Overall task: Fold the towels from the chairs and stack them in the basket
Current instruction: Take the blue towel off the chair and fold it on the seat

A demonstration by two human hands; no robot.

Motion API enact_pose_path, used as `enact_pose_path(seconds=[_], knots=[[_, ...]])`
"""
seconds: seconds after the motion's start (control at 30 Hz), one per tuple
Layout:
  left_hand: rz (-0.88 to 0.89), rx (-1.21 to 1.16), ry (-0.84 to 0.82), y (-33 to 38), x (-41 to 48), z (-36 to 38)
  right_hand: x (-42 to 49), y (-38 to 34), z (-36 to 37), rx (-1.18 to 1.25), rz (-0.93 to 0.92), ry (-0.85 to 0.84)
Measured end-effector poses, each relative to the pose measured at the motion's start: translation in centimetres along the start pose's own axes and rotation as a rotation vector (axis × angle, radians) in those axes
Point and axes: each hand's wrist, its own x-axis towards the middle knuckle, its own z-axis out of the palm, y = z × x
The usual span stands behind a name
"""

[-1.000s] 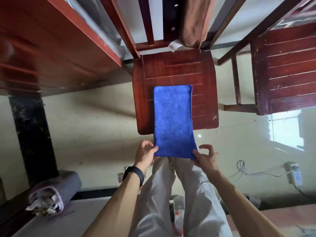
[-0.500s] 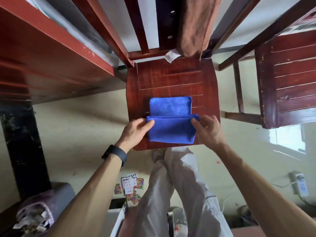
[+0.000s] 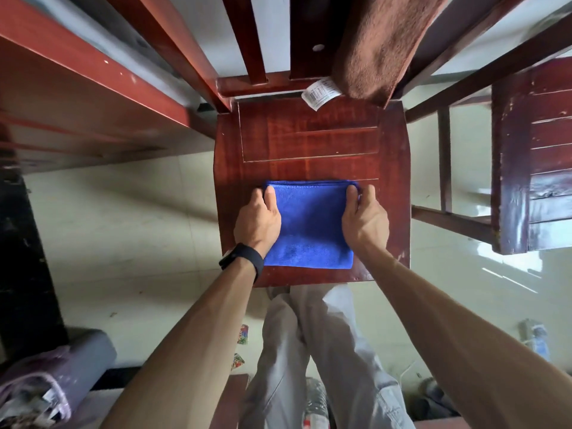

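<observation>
- Blue microfibre towel [image 3: 309,224], folded to a rough square, lies flat on the near half of the dark red wooden chair seat [image 3: 309,144]; its folded edge is the far one.
- Left hand [image 3: 257,221] grips the towel's left side, thumb on top at the far corner, fingers curled round the edge.
- Right hand [image 3: 365,218] mirrors it on the right side: thumb on the cloth, fingers wrapped outside the edge.
- Black wristband [image 3: 243,258] sits on the left wrist and overlaps the towel's near-left corner.
- Brown fuzzy towel [image 3: 380,41] hangs over the chair back, its white printed label [image 3: 320,92] dangling onto the rear of the seat.
- Second dark wooden chair [image 3: 532,150] stands to the right, apart from the first.
- Red-brown wooden table [image 3: 77,97] is close on the left.
- On the floor are scattered playing cards [image 3: 243,334] beside the light grey trousers [image 3: 309,351], and a grey rolled mat [image 3: 62,376] at lower left.
</observation>
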Motion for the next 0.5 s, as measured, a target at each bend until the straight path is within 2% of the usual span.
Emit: enact_pose_path(seconds=[0.3,0.5], knots=[[-0.036,0.135,0.068,0.4,0.0,0.1,0.7,-0.2,-0.3,-0.080,0.004,0.062],[0.036,0.250,0.168,0.1,1.3,0.0,2.1,-0.8,-0.9,-0.208,0.026,0.043]])
